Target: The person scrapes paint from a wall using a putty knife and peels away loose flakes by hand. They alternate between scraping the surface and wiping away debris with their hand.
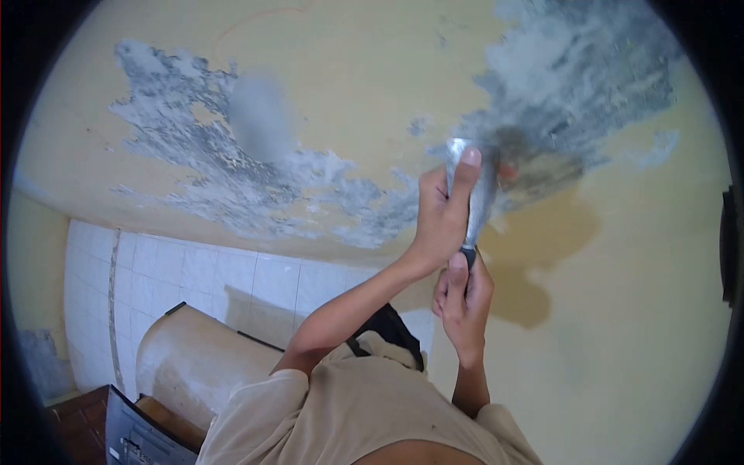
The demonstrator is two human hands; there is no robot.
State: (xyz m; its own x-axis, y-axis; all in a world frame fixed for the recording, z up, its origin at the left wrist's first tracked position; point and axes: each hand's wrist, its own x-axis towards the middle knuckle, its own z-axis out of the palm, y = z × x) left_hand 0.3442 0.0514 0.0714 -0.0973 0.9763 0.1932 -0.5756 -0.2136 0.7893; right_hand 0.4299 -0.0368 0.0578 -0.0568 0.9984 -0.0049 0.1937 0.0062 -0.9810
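Note:
A metal scraper with a dark handle is held against the yellow wall, its wide edge at the border of a grey patch where the paint has come off. My left hand is closed on the blade, thumb lying flat on the metal near the wide edge. Just below it, my right hand is wrapped round the handle, thumb along it. The fingers behind the blade are partly hidden.
Another peeled patch spreads over the wall at the left. White tiles cover the floor below. A rounded beige object and a dark flat panel stand at the lower left. A dark object is at the right edge.

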